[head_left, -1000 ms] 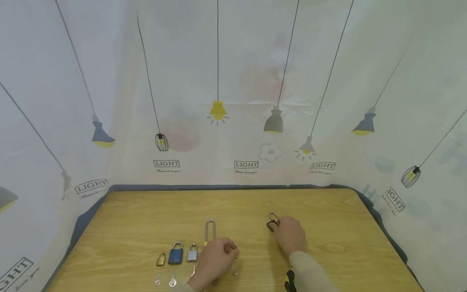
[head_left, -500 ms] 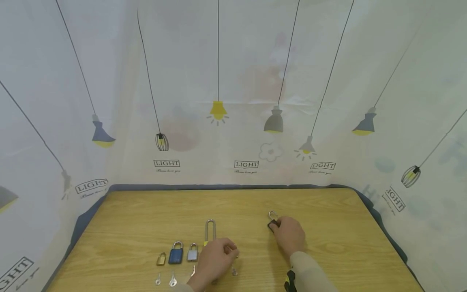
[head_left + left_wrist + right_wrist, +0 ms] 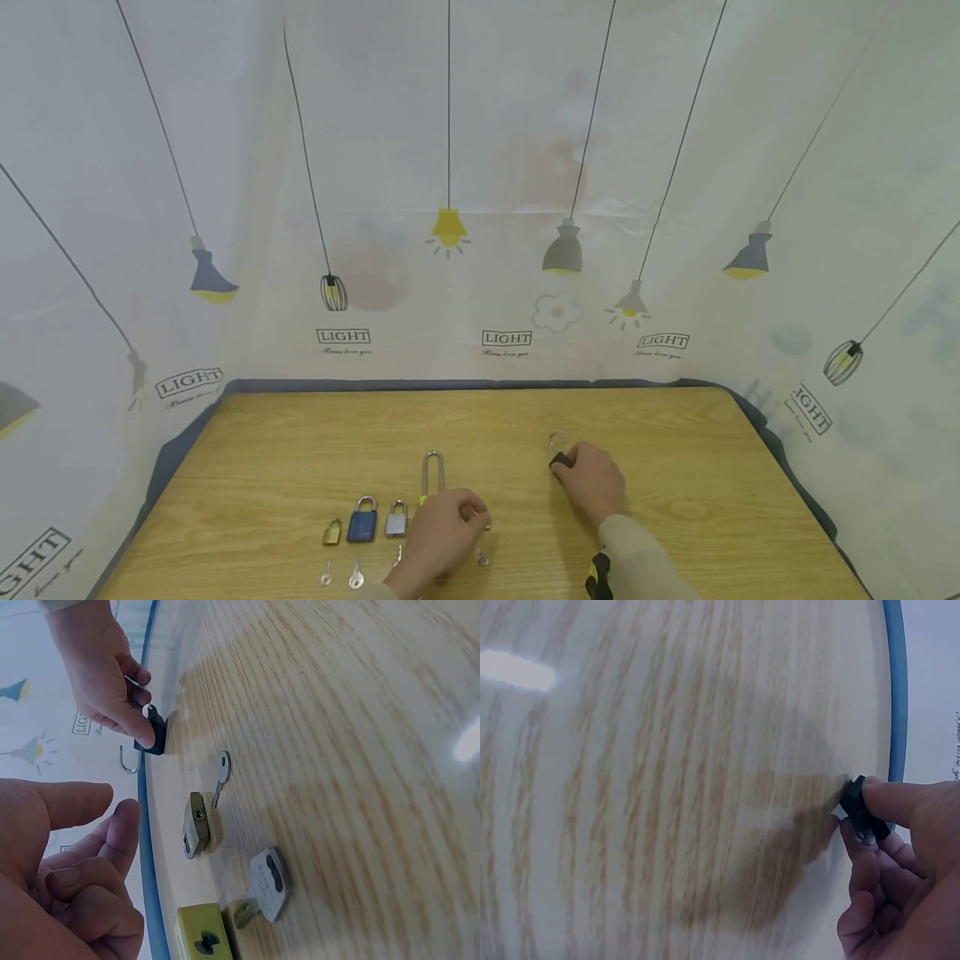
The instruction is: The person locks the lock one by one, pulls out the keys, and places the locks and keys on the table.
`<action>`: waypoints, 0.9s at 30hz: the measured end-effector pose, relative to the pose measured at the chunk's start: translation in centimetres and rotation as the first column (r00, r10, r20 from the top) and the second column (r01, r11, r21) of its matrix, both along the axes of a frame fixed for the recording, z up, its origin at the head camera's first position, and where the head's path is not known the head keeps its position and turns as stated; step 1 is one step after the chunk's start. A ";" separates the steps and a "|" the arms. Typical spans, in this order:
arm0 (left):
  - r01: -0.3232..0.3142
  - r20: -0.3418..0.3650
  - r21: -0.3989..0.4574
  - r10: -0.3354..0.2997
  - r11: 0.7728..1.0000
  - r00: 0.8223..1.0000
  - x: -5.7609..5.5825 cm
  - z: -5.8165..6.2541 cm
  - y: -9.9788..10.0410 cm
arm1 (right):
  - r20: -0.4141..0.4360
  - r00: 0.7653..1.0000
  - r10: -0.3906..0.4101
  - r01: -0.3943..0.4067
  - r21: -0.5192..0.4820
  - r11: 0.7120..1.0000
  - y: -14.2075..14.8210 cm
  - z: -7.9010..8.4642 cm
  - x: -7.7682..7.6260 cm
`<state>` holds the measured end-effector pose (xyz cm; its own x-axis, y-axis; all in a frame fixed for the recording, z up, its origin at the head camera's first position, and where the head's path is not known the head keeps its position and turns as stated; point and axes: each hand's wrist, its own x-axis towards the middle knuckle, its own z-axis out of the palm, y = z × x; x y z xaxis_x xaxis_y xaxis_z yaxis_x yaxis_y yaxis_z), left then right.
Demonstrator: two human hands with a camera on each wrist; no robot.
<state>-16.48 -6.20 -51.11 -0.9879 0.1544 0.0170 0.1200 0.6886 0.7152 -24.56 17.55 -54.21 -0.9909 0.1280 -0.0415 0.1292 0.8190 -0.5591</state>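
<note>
My right hand (image 3: pixel 596 483) pinches a small black padlock (image 3: pixel 560 459) between thumb and fingers, right of the table's middle. Its hooked shackle (image 3: pixel 129 760) stands open in the left wrist view. A silvery round part (image 3: pixel 864 835) shows against its underside; whether it is a key, I cannot tell. My left hand (image 3: pixel 442 533) hovers with loosely bent fingers and holds nothing. Below it in the left wrist view are a yellow padlock (image 3: pixel 201 919), a small brass-coloured padlock (image 3: pixel 196 825), a thick-headed key (image 3: pixel 268 885) and a thin key (image 3: pixel 223 769).
Left of my left hand lie a brass padlock (image 3: pixel 332 533), a blue padlock (image 3: pixel 362 525) and a silver padlock (image 3: pixel 396 522), with keys (image 3: pixel 356 577) in front of them. A printed curtain (image 3: pixel 480 275) rises behind the wooden table (image 3: pixel 300 425).
My right hand has tilted the black padlock, so its body and shackle now sit at a different angle. My left hand stays in place.
</note>
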 end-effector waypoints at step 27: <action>-0.037 0.041 0.117 0.033 0.992 0.999 -2.3 1.0 0.9 | -0.099 0.963 0.251 -0.269 -0.313 0.911 -2.2 3.2 4.5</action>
<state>-18.76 -5.27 -50.07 -0.9929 0.1188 -0.0056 0.0676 0.6027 0.7951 -20.07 15.34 -50.98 -0.9892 -0.1454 0.0193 -0.1030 0.5949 -0.7971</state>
